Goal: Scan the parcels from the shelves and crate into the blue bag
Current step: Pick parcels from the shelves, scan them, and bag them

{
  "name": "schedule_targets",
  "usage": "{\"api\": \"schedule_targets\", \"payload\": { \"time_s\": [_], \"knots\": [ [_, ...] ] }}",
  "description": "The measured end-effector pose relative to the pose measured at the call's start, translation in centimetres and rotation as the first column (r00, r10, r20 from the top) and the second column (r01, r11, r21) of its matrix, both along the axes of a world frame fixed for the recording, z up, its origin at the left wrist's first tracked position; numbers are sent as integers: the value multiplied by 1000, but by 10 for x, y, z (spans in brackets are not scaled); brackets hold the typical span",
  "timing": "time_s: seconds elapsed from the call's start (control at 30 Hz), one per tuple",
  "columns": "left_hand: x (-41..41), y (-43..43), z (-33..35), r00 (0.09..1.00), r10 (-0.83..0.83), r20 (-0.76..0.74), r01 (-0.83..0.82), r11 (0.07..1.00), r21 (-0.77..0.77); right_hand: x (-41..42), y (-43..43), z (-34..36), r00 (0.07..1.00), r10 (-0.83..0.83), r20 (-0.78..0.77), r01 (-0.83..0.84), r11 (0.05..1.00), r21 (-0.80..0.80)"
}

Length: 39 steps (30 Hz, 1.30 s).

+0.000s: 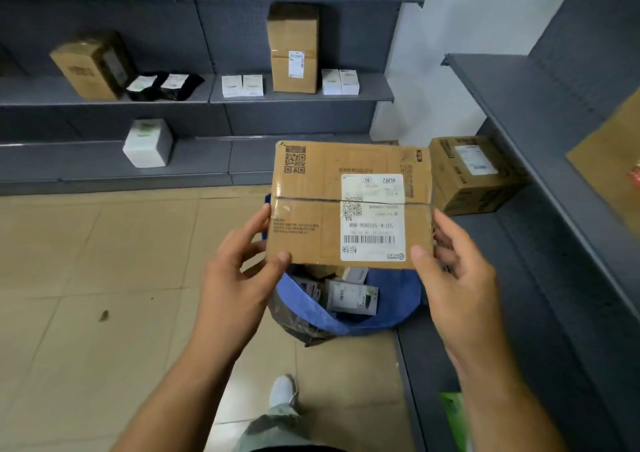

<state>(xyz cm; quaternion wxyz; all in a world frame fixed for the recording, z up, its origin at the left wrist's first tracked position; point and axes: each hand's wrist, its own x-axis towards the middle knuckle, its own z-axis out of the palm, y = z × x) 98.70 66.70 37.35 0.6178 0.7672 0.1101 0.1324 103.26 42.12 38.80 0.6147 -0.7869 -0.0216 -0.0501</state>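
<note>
Over the blue bag [298, 296] | parcel [311, 209] | left hand [235, 278] grips left edge | right hand [460, 278] grips right edge

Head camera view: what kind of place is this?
Probably a parcel depot: shelves hold labelled cartons, the left hand and right hand hold a cardboard parcel with a shipping label, above a blue bag of packets.

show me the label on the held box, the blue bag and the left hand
label [373, 218], head view, middle of white sticker
blue bag [398, 292], head view, inner right wall
left hand [239, 278], head view, back of hand gripping box [311, 188]
</note>
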Motion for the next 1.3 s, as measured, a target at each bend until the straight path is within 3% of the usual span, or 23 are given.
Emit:
{"api": "schedule_targets", "payload": {
  "time_s": [0.13,0.27,0.43,0.67,0.83,1.0,1.1,1.2,1.3],
  "knots": [
    [65,25,1,997,-66,42,67,998,-21,51,24,0,994,-95,48,97,994,-46],
    [119,31,-24,993,-115,12,115,993,0,93,32,-32,989,-150,-13,149,988,-50],
    [151,4,-111,948,-227,-225,221,974,-52,132,11,-130,940,-211,-268,199,977,-72],
    [157,-29,-226,812,-165,-560,147,986,-78,144,-20,-259,826,-196,-528,132,979,-157],
    [175,-43,-281,715,-116,-690,91,993,-73,164,-29,-325,749,-150,-646,34,982,-188],
    [202,-37,-310,713,-159,-683,140,987,-83,202,-28,-352,762,-48,-645,-22,995,-100],
    [223,-34,-309,752,-108,-650,135,991,-9,222,-23,-351,781,16,-624,-55,997,-44],
    [241,-38,-285,795,-4,-606,68,994,83,233,-19,-338,803,31,-595,-41,999,-3],
    [244,-43,-242,855,-16,-519,80,992,101,240,-12,-308,840,52,-539,-35,999,42]
  ]
}}
